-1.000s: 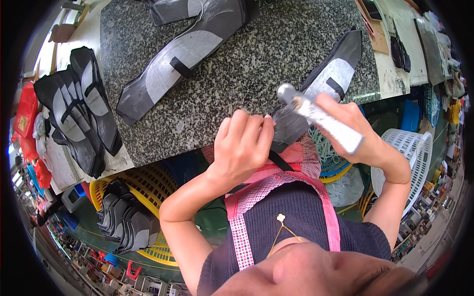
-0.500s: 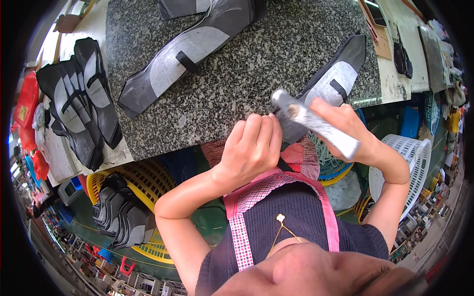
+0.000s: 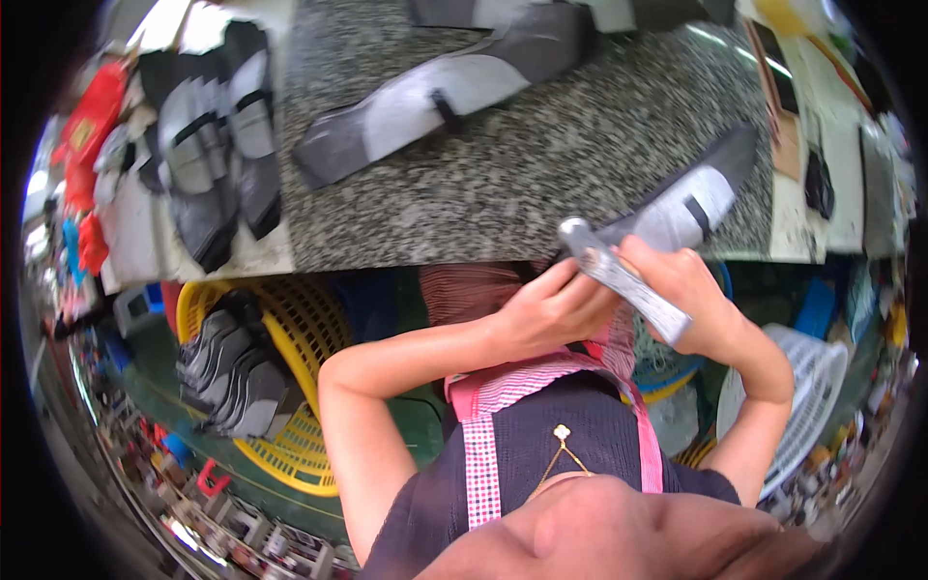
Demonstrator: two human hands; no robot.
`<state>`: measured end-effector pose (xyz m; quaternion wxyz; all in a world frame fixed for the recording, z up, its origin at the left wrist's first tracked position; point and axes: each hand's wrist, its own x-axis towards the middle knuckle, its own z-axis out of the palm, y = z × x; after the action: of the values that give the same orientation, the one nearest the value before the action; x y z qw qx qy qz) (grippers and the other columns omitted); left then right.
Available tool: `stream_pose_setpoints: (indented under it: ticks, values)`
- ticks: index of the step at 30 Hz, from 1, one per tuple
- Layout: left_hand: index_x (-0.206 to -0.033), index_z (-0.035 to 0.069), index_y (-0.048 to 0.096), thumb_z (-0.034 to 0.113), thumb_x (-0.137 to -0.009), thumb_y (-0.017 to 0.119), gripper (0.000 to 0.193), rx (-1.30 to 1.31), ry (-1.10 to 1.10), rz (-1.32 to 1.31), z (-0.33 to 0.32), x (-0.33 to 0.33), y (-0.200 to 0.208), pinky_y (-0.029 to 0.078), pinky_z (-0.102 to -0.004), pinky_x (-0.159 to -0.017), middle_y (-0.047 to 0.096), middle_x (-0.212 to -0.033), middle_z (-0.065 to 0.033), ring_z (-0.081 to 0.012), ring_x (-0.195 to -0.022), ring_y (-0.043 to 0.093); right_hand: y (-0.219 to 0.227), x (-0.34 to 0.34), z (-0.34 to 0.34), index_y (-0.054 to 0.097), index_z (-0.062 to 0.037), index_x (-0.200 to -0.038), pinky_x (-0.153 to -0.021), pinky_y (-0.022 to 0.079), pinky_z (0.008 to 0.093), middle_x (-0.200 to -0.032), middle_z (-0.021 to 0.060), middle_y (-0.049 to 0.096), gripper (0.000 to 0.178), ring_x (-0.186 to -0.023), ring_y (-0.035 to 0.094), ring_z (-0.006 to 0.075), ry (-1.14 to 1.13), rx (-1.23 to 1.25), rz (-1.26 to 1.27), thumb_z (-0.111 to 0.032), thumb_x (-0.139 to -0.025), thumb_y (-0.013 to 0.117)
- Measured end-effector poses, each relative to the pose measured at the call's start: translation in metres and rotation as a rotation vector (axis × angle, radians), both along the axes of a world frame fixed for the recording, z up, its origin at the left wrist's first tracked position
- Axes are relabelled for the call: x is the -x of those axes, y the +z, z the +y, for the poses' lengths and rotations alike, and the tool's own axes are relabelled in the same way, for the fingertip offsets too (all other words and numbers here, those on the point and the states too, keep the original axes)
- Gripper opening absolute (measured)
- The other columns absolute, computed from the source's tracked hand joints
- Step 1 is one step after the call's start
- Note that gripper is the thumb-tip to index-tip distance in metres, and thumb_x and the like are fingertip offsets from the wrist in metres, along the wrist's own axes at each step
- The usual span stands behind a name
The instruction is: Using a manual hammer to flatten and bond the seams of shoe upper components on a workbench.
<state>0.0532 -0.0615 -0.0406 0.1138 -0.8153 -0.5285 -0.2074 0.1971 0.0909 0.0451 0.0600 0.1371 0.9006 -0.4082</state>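
My right hand [image 3: 681, 290] is closed around a metal hammer [image 3: 646, 298], whose head hangs above the near end of a dark grey shoe upper piece [image 3: 684, 215]. This flat piece has a pale grey panel and a short black strap, and lies slanting over the front edge of a speckled stone slab [image 3: 416, 227]. My left hand [image 3: 561, 311] has its fingers curled at the piece's near end, just below the hammer head. The hammer and the fingers hide that end. A longer upper piece [image 3: 425, 108] of the same kind lies farther left on the slab.
Stacked uppers [image 3: 198, 145] lie on the pale table at the left. Below the table, a yellow basket [image 3: 307, 372] holds more uppers [image 3: 242, 372]. A white basket [image 3: 797, 396] stands at the right, near my right elbow.
My left hand has moved right, closer to my right hand and the piece's near end. The hammer stays in my right hand. The whole view has shifted and is somewhat blurred.
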Motion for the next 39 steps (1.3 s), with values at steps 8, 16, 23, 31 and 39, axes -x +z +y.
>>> stream_pose_setpoints:
  ticks: [8, 16, 23, 31, 39]
  values:
    - [-0.118, 0.013, 0.07, -0.002, -0.08, 0.064, 0.042, -0.062, 0.268, -0.777, 0.018, 0.105, 0.073, 0.045, -0.0342, -0.07, 0.064, -0.093, -0.0081, -0.0231, -0.078, 0.055, -0.004, -0.08, 0.049, 0.049, -0.0043, -0.12, -0.039, 0.019, 0.0195, -0.064, -0.0049, 0.035, 0.042, -0.045, 0.025, 0.0038, -0.789, 0.691, 0.673, -0.044, -0.106, 0.041]
    - [-0.127, 0.024, 0.069, 0.021, -0.09, 0.066, 0.037, 0.041, 1.26, 0.47, -0.079, 0.268, 0.058, 0.048, -0.0381, -0.073, 0.057, -0.1, -0.0043, -0.0227, -0.093, 0.057, -0.013, -0.069, 0.067, 0.047, -0.0102, -0.106, -0.036, 0.013, 0.0176, -0.063, -0.0077, 0.028, 0.036, -0.044, 0.02, 0.0005, -0.962, 0.712, 0.732, -0.046, -0.106, 0.041]
    - [-0.096, 0.002, 0.073, 0.019, -0.094, 0.062, 0.02, 0.045, 0.817, -0.413, 0.023, 0.215, 0.075, 0.049, -0.0424, -0.079, 0.067, -0.088, -0.0142, -0.0333, -0.086, 0.063, -0.013, -0.046, 0.048, 0.047, -0.0075, -0.104, -0.038, 0.02, 0.0154, -0.065, -0.0069, 0.034, 0.04, -0.047, 0.026, -0.0012, -0.968, 0.58, 0.51, -0.047, -0.106, 0.042]
    - [-0.098, 0.0, 0.067, 0.029, -0.09, 0.071, 0.03, 0.535, 0.271, -0.595, 0.117, 0.153, 0.061, 0.046, -0.0379, -0.062, 0.059, -0.069, -0.0117, -0.0224, -0.067, 0.058, -0.007, -0.054, 0.013, 0.052, -0.0018, -0.104, -0.045, 0.022, 0.019, -0.063, -0.0066, 0.037, 0.041, -0.051, 0.029, 0.0004, -0.922, 0.434, 0.493, -0.043, -0.106, 0.046]
    - [-0.095, -0.001, 0.065, 0.02, -0.088, 0.072, 0.023, 0.89, -0.149, -0.724, 0.089, 0.05, 0.066, 0.045, -0.0373, -0.062, 0.054, -0.077, -0.0118, -0.026, -0.068, 0.055, -0.008, -0.051, 0.032, 0.057, -0.0021, -0.111, -0.061, 0.042, 0.0247, -0.083, -0.0022, 0.055, 0.025, -0.068, 0.05, 0.0051, -0.742, 0.322, 0.38, -0.017, -0.094, 0.067]
